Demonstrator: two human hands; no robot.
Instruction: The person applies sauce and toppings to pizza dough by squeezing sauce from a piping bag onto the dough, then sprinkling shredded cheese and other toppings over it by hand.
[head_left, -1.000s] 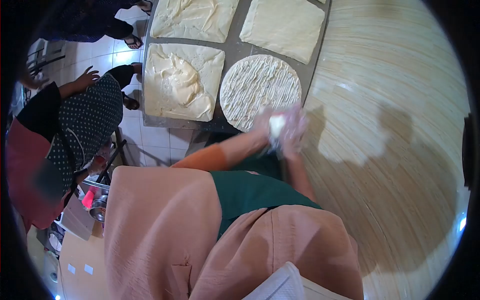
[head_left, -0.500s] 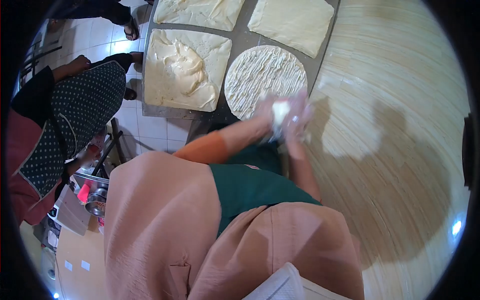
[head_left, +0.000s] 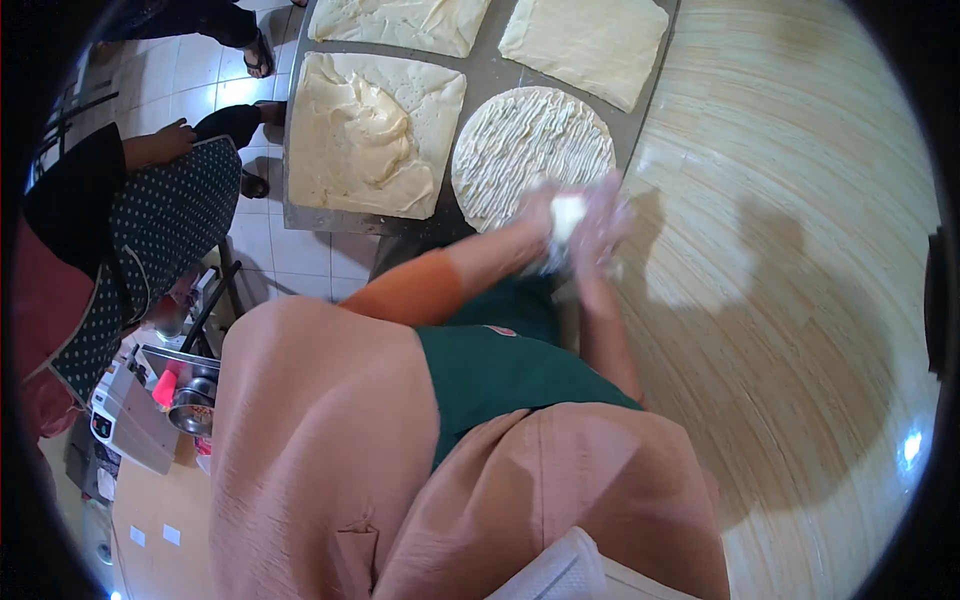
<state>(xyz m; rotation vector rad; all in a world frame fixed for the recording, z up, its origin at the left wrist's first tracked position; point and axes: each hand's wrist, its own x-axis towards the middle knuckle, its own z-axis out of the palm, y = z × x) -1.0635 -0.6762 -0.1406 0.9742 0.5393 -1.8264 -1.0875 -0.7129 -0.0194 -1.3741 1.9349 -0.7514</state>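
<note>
My left hand (head_left: 538,208) and my right hand (head_left: 600,225) are close together at the near right edge of a round flat base (head_left: 530,150). Both are blurred by motion. A white piece (head_left: 568,216) shows between them, gripped from both sides; its kind is not clear. Thin clear plastic covers my right hand and hangs below it. White wavy lines cover the top of the round base. Left of it lies a rectangular sheet of dough (head_left: 320,180), with a thick smear of pale cream (head_left: 375,135) on its middle.
A grey metal tray (head_left: 485,60) carries the bases, including a cream-spread sheet (head_left: 400,25) and a plain one (head_left: 585,45) at the back. A wood-patterned surface (head_left: 780,330) spans the right. A person in a dotted apron (head_left: 170,220) stands left, near metal bowls (head_left: 190,410) and a white appliance (head_left: 130,425).
My hands have shifted slightly, still together around the white piece. The view has moved a little. The person on the left has moved further left, their hand now higher against the apron.
</note>
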